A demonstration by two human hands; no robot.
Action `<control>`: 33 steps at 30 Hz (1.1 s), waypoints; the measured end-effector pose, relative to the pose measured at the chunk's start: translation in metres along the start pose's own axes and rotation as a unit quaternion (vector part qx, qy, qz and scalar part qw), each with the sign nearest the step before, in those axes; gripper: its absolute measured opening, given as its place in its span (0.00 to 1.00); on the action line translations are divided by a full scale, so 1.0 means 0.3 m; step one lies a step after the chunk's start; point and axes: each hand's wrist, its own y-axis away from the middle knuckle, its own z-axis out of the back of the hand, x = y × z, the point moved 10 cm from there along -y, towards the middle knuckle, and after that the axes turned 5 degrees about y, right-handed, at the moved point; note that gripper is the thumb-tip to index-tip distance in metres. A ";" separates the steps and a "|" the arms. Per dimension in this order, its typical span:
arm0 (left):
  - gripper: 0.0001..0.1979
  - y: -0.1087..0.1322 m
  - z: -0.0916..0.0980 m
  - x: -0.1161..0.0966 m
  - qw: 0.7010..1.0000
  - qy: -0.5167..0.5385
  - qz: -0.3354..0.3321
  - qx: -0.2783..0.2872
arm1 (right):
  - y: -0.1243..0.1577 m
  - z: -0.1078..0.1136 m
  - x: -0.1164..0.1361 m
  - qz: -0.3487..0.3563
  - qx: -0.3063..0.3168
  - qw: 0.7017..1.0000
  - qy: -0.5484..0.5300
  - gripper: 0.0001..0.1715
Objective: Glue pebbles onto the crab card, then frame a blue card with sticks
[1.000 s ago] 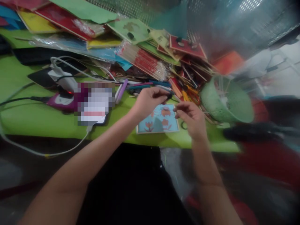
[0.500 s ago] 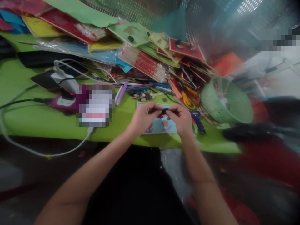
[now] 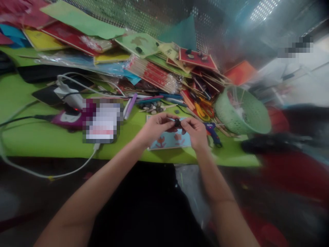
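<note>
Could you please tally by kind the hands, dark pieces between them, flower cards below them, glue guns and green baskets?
Left hand and right hand: 2
Dark piece: 1
Blue flower card: 1
Glue gun: 1
Green basket: 1
Total: 6

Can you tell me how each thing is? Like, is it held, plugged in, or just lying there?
Left hand: pinched on the small dark piece
Right hand: fingertips closed on that piece too
Small dark piece: held above the blue picture
Blue picture: lying flat, partly covered
Phone: lit, cable plugged in
Glue gun: lying down, not held
Green basket: open-topped, thin sticks inside
</note>
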 end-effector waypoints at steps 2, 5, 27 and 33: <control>0.14 0.002 0.004 0.006 1.000 0.011 -0.004 -0.011 | 0.006 0.007 0.011 0.025 -0.022 0.999 0.025 0.20; 0.13 0.010 0.004 0.010 1.000 0.006 -0.003 -0.016 | 0.018 0.018 0.060 0.085 -0.055 0.991 0.083 0.12; 0.11 -0.021 0.151 -0.109 0.989 -0.020 -0.051 -0.137 | 0.128 0.444 -0.005 0.027 -0.208 0.897 0.389 0.17; 0.09 -0.055 0.165 -0.112 0.986 0.041 -0.042 -0.153 | 0.146 0.605 -0.265 -0.168 -0.135 0.907 0.363 0.25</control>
